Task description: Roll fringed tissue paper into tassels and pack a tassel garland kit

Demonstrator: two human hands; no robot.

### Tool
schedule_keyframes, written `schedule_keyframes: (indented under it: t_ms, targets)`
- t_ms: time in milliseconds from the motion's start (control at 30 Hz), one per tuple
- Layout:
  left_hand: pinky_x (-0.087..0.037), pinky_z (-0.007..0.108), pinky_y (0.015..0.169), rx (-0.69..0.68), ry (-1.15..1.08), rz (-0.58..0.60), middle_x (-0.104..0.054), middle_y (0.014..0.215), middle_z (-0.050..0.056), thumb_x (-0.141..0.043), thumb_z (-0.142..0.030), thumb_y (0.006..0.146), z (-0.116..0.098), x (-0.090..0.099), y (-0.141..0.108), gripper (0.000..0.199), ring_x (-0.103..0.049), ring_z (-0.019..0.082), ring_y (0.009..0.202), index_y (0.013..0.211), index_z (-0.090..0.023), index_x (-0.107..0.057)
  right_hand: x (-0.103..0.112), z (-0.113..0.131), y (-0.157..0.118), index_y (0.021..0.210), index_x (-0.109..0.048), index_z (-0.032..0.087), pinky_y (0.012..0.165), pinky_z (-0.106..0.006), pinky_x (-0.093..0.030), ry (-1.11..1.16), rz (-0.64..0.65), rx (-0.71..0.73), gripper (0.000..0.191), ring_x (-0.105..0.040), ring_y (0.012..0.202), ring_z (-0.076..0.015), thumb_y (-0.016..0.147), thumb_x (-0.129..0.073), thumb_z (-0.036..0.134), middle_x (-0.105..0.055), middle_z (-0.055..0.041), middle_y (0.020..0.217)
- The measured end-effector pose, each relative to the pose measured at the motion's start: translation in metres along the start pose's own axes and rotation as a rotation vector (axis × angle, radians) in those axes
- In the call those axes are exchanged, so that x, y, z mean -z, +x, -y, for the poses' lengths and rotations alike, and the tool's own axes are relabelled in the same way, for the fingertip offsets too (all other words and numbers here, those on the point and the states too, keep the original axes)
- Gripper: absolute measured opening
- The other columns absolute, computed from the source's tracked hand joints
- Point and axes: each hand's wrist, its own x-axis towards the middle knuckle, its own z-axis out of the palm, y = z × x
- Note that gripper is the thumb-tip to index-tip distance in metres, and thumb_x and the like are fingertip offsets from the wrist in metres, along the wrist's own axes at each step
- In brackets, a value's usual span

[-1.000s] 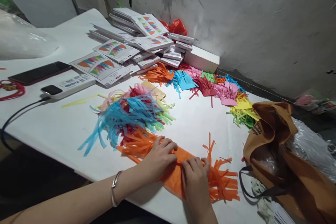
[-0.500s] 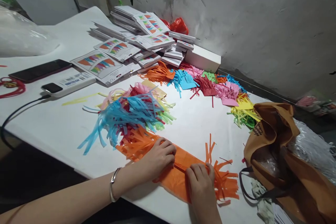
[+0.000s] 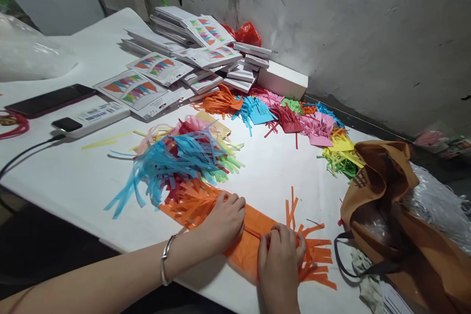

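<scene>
Orange paper [image 3: 246,255]: left hand [image 3: 223,221], right hand [image 3: 280,260] curled on it, grip unclear; wider apart than earlier.

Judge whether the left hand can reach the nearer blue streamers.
Probably yes: the left hand rests on the orange paper, and the blue streamers lie close beyond it, uncovered on top.

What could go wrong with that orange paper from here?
Perhaps two things. The left hand and right hand are both on the orange fringed paper, whose loose strips look thin, so a hard pull or slip might tear or crease it. Also, its left end lies against the mixed pile of blue and red strips, so strips could tangle if the paper is lifted or dragged.
</scene>
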Motion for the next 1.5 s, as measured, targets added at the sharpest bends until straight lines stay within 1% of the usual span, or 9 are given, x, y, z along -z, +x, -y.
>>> schedule_keyframes:
  t_ms: [333, 633, 767, 967, 1133, 1233, 1333, 1400, 1500]
  targets:
    - [-0.023, 0.05, 0.106, -0.397, 0.004, -0.084, -0.059, 0.087, 0.002, -0.07, -0.012, 0.084, 0.009, 0.014, 0.0, 0.015, -0.049, 0.022, 0.09, 0.072, -0.02, -0.063, -0.009, -0.005, -0.002, 0.093, -0.06, 0.025, 0.112, -0.058, -0.018, 0.161, 0.01, 0.177, 0.025, -0.058, 0.096, -0.0222, 0.089, -0.045, 0.005, -0.064, -0.0014, 0.094]
    - [-0.035, 0.044, 0.096, -0.432, -0.119, -0.135, -0.062, 0.09, 0.004, -0.06, -0.007, 0.088, 0.004, 0.012, -0.003, 0.013, -0.051, 0.022, 0.088, 0.08, -0.018, -0.061, -0.004, 0.005, 0.019, 0.08, -0.056, 0.021, 0.106, -0.048, -0.03, 0.019, -0.083, 0.423, 0.031, -0.053, 0.072, -0.018, 0.085, -0.039, -0.004, -0.057, 0.0008, 0.073]
    - [-0.042, 0.034, 0.083, -0.497, -0.244, -0.023, -0.062, 0.1, 0.005, -0.057, -0.005, 0.089, -0.002, 0.014, -0.017, 0.015, -0.053, 0.021, 0.089, 0.089, -0.019, -0.06, 0.011, -0.003, 0.041, 0.086, -0.056, 0.02, 0.105, -0.046, -0.034, -0.049, -0.193, 0.401, 0.028, -0.056, 0.076, -0.0177, 0.091, -0.038, -0.001, -0.06, -0.0002, 0.077]
    - [-0.044, 0.034, 0.087, -0.361, -0.368, 0.04, -0.061, 0.111, 0.005, -0.049, -0.007, 0.091, -0.006, 0.014, -0.015, 0.018, -0.054, 0.023, 0.1, 0.095, -0.021, -0.06, 0.088, -0.094, 0.065, 0.099, -0.057, 0.016, 0.095, -0.041, -0.045, -0.229, -0.527, 0.192, 0.012, -0.06, 0.077, -0.0174, 0.099, -0.046, 0.013, -0.066, -0.0044, 0.082]
    - [-0.049, 0.03, 0.082, -0.404, -0.447, 0.068, -0.064, 0.105, 0.006, -0.053, -0.012, 0.087, 0.003, 0.019, -0.007, 0.012, -0.059, 0.022, 0.096, 0.087, -0.021, -0.061, 0.184, -0.169, 0.03, 0.104, -0.062, 0.014, 0.083, -0.043, -0.049, -0.489, -0.862, -0.011, 0.013, -0.064, 0.08, -0.0254, 0.095, -0.054, 0.017, -0.069, -0.0128, 0.084]
    - [-0.051, 0.027, 0.087, -0.348, -0.559, -0.079, -0.065, 0.116, 0.007, -0.052, -0.019, 0.094, 0.0, 0.044, 0.005, 0.018, -0.063, 0.021, 0.102, 0.103, -0.024, -0.067, 0.211, -0.156, 0.009, 0.106, -0.063, 0.018, 0.092, -0.045, -0.048, -0.488, -0.689, 0.273, 0.013, -0.067, 0.081, -0.0211, 0.095, -0.055, 0.015, -0.07, -0.0092, 0.089]
    - [-0.051, 0.029, 0.091, -0.304, -0.71, -0.258, -0.067, 0.117, 0.007, -0.05, -0.026, 0.099, -0.031, 0.089, 0.023, 0.023, -0.063, 0.021, 0.107, 0.114, -0.026, -0.068, 0.211, -0.117, 0.002, 0.103, -0.065, 0.019, 0.103, -0.048, -0.04, -0.354, -0.443, 0.501, 0.021, -0.069, 0.089, -0.0194, 0.099, -0.046, 0.013, -0.072, -0.0078, 0.091]
    - [-0.051, 0.029, 0.089, -0.36, -0.851, -0.207, -0.069, 0.112, 0.007, -0.046, -0.03, 0.101, -0.063, 0.116, 0.036, 0.026, -0.064, 0.02, 0.102, 0.11, -0.025, -0.07, 0.202, -0.094, 0.003, 0.102, -0.067, 0.019, 0.108, -0.048, -0.034, -0.317, -0.369, 0.61, 0.027, -0.07, 0.093, -0.0186, 0.1, -0.042, 0.011, -0.074, -0.0069, 0.093]
    - [-0.05, 0.026, 0.076, -0.33, -1.047, 0.152, -0.071, 0.092, 0.004, -0.054, -0.04, 0.097, -0.107, 0.132, 0.052, 0.029, -0.062, 0.016, 0.082, 0.1, -0.021, -0.075, 0.187, -0.077, 0.003, 0.104, -0.068, 0.019, 0.111, -0.046, -0.031, -0.239, -0.382, 0.65, 0.028, -0.071, 0.092, -0.0174, 0.101, -0.041, 0.012, -0.075, -0.0048, 0.092]
